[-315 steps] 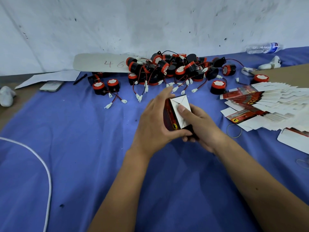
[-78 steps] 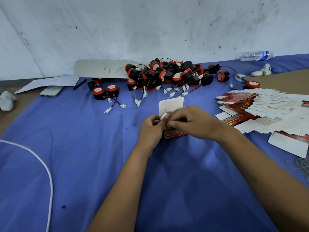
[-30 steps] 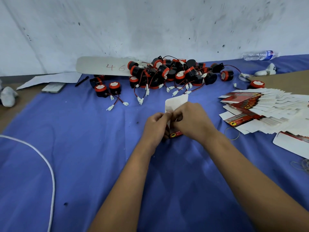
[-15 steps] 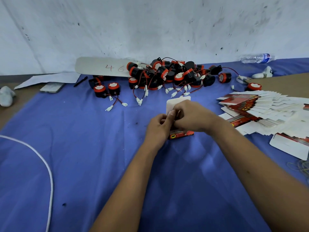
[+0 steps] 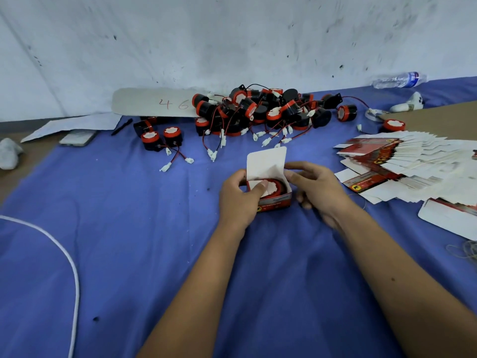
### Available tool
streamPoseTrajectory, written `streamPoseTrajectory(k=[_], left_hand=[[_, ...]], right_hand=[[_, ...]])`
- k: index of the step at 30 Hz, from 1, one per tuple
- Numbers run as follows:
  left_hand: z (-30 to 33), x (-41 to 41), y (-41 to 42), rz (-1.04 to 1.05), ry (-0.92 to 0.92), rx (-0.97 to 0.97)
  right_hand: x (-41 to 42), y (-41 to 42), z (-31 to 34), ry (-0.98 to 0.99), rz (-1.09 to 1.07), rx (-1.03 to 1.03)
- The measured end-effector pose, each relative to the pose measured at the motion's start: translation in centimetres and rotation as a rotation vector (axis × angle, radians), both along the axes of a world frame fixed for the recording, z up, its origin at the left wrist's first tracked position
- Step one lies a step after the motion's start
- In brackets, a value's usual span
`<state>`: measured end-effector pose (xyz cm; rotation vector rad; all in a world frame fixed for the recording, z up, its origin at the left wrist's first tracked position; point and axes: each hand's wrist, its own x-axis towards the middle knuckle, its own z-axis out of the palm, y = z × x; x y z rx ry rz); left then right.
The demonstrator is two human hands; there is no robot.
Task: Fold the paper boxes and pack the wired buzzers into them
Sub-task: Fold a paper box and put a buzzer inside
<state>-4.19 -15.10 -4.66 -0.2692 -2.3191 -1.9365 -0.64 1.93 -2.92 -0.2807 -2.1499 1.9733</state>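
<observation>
A small red paper box (image 5: 275, 202) stands on the blue cloth at the centre, its white lid flap (image 5: 265, 161) upright. Inside lies a red-topped buzzer (image 5: 274, 188). My left hand (image 5: 238, 200) grips the box's left side, thumb pressing a white side flap down over the buzzer. My right hand (image 5: 313, 188) is at the box's right side, fingers spread, fingertips touching the right flap. A heap of black and red wired buzzers (image 5: 260, 112) lies behind. Flat unfolded boxes (image 5: 407, 164) are fanned out at the right.
A white cable (image 5: 69, 264) curves across the cloth at the left. Two loose buzzers (image 5: 161, 138), a phone (image 5: 77, 138), a pen and papers lie at the back left. A water bottle (image 5: 397, 80) lies at the back right. Rubber bands (image 5: 464, 250) lie at the right edge.
My right hand has lifted off the box top and shifted to its right side, uncovering the buzzer inside. My left thumb now presses the left flap inward.
</observation>
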Motion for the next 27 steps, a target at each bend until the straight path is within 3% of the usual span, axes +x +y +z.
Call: streamPoseTrajectory(k=[10,16,20,25,27], left_hand=[[-0.1,0.4,-0.5,-0.109,0.041,0.204],[0.6,0.4,-1.5,-0.188,-0.123,0.241],[1.0,-0.3,-3.5,-0.313,-0.230,0.196],[0.8,0.0,-4.7,-0.412,-0.094,0.018],[0.8,0.1,-4.6,-0.408,-0.046,-0.020]], right_hand=[[0.3,-1.0,-0.6,0.170,0.146,0.086],[0.9,0.5,-0.7,0.194,0.331,0.269],[1.2,0.5,-0.4,0.139,0.333,0.324],[1.3,0.1,-0.4,0.268,0.261,0.615],[1.3,0.0,-0.5,0.293,0.251,0.633]])
